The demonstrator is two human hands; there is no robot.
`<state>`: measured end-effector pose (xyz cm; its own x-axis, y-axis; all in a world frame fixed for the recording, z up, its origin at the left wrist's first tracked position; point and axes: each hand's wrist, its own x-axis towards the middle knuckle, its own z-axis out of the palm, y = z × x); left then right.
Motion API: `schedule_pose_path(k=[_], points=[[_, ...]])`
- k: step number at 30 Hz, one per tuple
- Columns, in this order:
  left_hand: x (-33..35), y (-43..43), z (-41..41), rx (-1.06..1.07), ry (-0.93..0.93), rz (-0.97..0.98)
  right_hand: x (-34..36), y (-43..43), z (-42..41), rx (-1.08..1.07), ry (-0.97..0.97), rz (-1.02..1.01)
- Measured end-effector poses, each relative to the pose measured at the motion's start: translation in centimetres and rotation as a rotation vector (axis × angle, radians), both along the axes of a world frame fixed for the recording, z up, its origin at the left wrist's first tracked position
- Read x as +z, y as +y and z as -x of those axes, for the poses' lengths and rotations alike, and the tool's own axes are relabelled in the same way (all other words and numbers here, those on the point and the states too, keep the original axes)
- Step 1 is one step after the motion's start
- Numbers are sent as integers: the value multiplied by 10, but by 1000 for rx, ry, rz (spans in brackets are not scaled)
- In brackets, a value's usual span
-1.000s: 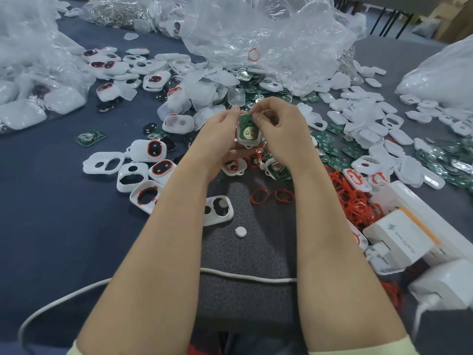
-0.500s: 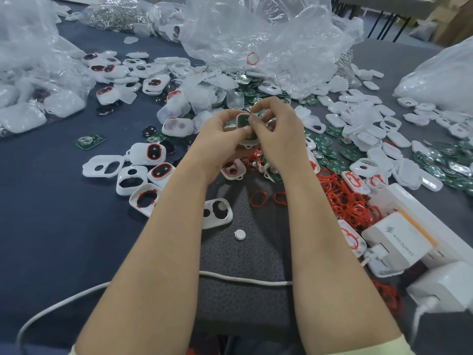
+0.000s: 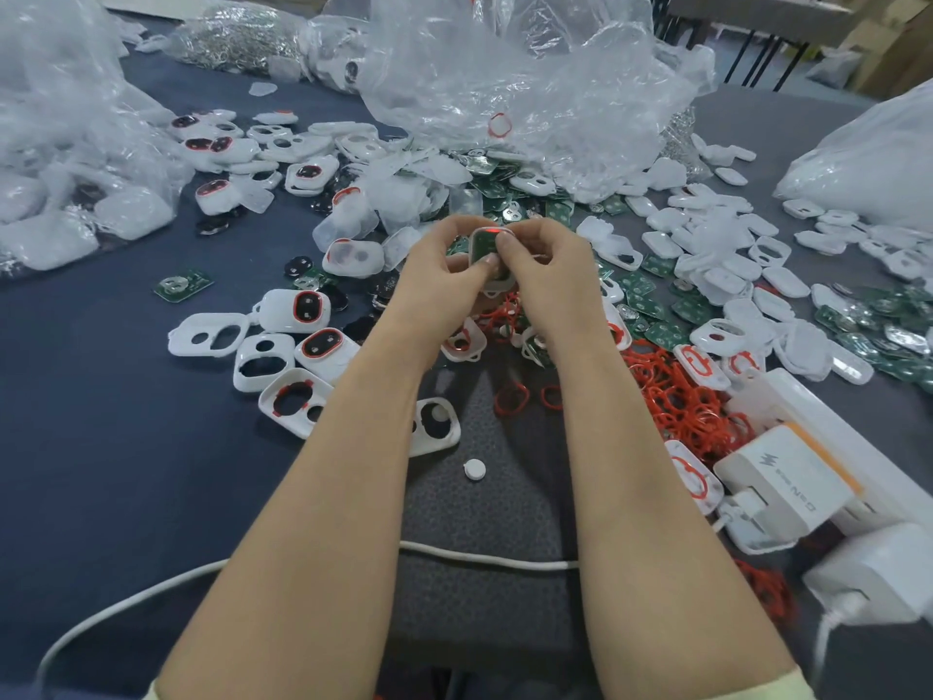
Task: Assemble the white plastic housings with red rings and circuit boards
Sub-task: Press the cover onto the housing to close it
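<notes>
The left hand [image 3: 434,280] and right hand [image 3: 553,275] pinch one white housing [image 3: 474,247] between curled fingers, above mid-desk [image 3: 101,472]. Its long axis runs away from the person, with the green circuit board [image 3: 485,242] facing up. Loose housings [image 3: 262,361] lie at left, red rings [image 3: 676,401] at right and clear bags [image 3: 505,68] behind.

The bench [image 3: 101,472] is lit brightly and evenly by soft, diffuse overhead light; only faint, soft-edged shadows are cast on it; pale glare is caught on the clear plastic bag [image 3: 530,78] at the bench's far side; lines are bowed towards the bench's edges by the wide lens; detail is softened at its near right corner.
</notes>
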<state>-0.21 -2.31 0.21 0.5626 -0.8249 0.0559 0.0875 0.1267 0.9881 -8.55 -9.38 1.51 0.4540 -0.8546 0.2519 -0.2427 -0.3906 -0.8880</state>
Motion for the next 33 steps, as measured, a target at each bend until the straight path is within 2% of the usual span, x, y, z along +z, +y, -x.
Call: schedule_pose_path(k=[15, 22, 33], points=[[4, 2, 0, -30, 125, -12, 1, -1, 3, -25, 6, 40], [4, 3, -1, -43, 111, -19, -1, -2, 3, -10, -2, 26], [4, 2, -1, -31, 153, -28, 0, -4, 5, 8, -79, -126]])
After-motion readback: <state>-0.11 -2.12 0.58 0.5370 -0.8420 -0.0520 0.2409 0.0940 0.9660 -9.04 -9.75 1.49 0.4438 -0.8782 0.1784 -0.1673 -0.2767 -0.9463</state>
